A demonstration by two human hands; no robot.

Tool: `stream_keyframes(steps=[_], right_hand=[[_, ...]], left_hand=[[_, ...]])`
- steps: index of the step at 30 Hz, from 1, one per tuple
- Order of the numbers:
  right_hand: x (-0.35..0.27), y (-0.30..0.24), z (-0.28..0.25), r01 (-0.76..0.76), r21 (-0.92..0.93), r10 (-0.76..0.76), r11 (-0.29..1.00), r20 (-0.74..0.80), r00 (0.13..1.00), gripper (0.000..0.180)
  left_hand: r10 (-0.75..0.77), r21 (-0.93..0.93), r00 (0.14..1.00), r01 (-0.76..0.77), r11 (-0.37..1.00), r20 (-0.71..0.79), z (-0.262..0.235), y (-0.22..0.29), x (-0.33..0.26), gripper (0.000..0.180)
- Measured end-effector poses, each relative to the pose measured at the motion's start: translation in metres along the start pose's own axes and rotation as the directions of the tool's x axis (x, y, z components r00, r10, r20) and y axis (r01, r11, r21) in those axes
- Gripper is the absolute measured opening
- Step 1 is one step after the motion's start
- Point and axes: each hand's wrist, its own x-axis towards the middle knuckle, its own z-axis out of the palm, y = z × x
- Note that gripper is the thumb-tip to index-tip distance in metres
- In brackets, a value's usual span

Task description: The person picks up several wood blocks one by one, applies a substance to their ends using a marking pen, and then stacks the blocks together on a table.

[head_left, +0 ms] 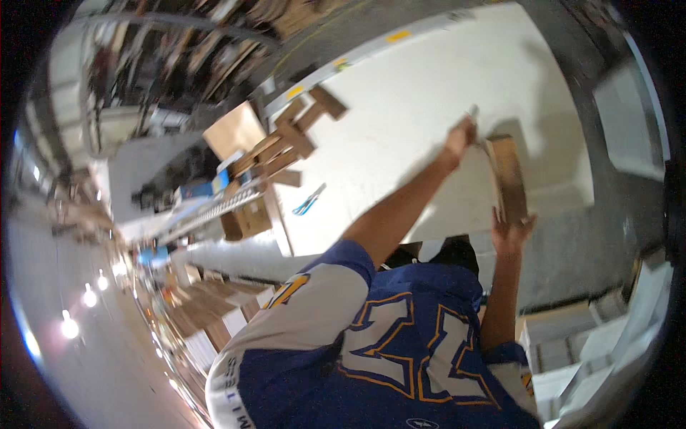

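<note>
My right hand (511, 232) holds the near end of a long, narrow brown box (507, 175), with thumb and fingers at its two sides. It looks like cardboard, though blur hides the detail. The box lies over the right part of a large white tabletop (400, 129). Beyond the box's left side, my left hand (463, 137) is closed, and a small pale tip sticks out past the fingers. Blur hides what that thing is.
Several brown box-like pieces (293, 136) are piled at the table's left edge. A blue utility knife (309, 200) lies near them. Left of the pile stands an open brown carton (246, 218). White boxes (564, 336) are stacked at lower right.
</note>
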Motion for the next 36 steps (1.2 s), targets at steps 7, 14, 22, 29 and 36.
stream_keyframes(steps=[7, 14, 22, 29, 36], right_hand=[[0.016, -0.004, -0.089, -0.137, -0.133, 0.123, 0.982, -0.11, 0.986, 0.074], [-0.016, 0.053, -0.098, -0.208, -0.546, 0.136, 0.812, -0.169, 0.976, 0.051], [-0.067, 0.169, -0.016, 0.088, -0.903, 0.031, 0.42, 0.111, 0.993, 0.046], [-0.058, 0.267, 0.045, 0.646, -0.738, 0.25, -0.195, 0.599, 0.761, 0.038], [-0.062, 0.417, 0.184, 0.813, -0.118, 0.438, -0.57, 0.793, 0.422, 0.07]], left_hand=[[0.213, -0.27, 0.955, -0.264, 0.926, -0.206, -0.074, -0.112, -0.163, 0.048], [0.158, -0.036, 0.802, -0.218, 0.975, -0.575, -0.226, -0.149, -0.299, 0.04], [0.657, 0.672, 0.319, -0.081, 0.737, -0.682, -0.456, -0.096, -0.352, 0.037], [0.775, 0.714, 0.04, 0.422, 0.559, -0.631, -0.773, -0.028, -0.366, 0.073], [0.806, 0.76, 0.166, 0.481, 0.436, -0.568, -0.805, -0.016, -0.332, 0.072]])
